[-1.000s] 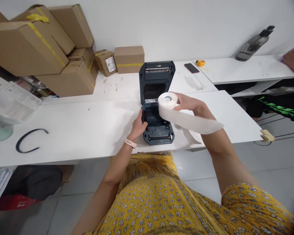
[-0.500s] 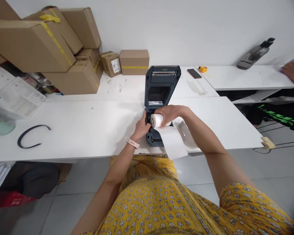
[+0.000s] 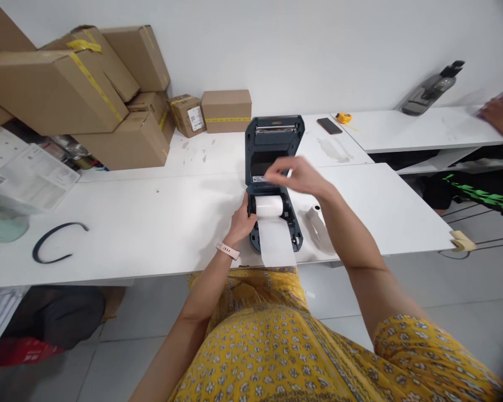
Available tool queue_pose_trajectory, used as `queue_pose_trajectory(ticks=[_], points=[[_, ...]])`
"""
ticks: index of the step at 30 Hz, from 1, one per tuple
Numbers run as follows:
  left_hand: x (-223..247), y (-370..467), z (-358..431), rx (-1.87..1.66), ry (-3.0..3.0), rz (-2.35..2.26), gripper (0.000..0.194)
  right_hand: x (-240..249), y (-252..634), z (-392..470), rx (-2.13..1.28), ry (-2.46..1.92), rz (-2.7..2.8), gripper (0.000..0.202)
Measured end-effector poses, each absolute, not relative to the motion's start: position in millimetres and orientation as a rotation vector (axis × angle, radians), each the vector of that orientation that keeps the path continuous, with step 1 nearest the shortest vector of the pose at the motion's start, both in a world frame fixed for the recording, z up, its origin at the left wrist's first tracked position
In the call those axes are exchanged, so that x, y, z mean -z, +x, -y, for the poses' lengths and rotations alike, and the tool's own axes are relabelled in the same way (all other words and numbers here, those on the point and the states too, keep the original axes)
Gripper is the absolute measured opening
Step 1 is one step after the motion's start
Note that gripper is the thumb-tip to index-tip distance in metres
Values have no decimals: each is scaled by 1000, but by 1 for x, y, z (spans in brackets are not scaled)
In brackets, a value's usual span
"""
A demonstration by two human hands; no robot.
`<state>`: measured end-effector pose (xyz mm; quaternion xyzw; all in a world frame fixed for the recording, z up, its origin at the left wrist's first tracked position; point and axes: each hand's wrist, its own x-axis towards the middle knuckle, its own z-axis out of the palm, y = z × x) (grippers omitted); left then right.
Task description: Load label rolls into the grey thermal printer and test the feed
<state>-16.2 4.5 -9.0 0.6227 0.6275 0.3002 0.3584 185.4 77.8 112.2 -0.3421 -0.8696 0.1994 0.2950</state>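
Observation:
A dark label printer (image 3: pixel 297 226) stands on the white table with its lid (image 3: pixel 275 145) raised. Inside it lies a white label roll (image 3: pixel 269 206), seated crosswise between the side holders. From the roll a loose paper strip (image 3: pixel 278 243) runs over the front of the printer towards the table edge. My left hand (image 3: pixel 242 223) grips the printer's left side, thumb on the rim near the roll. Above the roll, in front of the lid, my right hand (image 3: pixel 297 174) hangs in the air with bent fingers apart, holding nothing. It is slightly blurred.
Right of the printer lies another white paper roll (image 3: pixel 318 223), partly behind my forearm. Cardboard boxes (image 3: pixel 121 139) are stacked at the back left, and a dark headband (image 3: pixel 46 240) lies in front. A phone (image 3: pixel 330 125), tape measure (image 3: pixel 343 118) and bottle (image 3: pixel 431 92) are at right, near another person's hand (image 3: pixel 501 116).
My right hand has let go of the label roll and risen off it. The roll has gone down into the printer, its strip now straight over the front. My left hand stays put.

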Motion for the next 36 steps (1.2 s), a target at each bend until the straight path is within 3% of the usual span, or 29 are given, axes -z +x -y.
queue_pose_trajectory(ticks=[5,12,16,19,24,30,36], points=[[13,-18,-6,-865,1555,-1557,94,-152,195,-116,-83,-926,1708,51],[28,-16,4,-1070,1365,-1366,83,-143,187,-148,-375,-928,1792,72],[34,-20,25,-1230,1142,-1396,80,-128,196,-80,-403,-805,1742,56],[23,-27,36,-1480,1062,-1453,65,-101,210,-16,-480,-729,1820,39],[-25,-26,39,-1800,1409,-1473,51,-45,220,51,-688,-880,1815,36],[-70,12,25,-1454,2219,-1387,64,-21,199,67,-619,-1141,1631,46],[-50,40,17,-1127,2471,-1291,76,-25,191,54,-605,-1202,1468,41]])
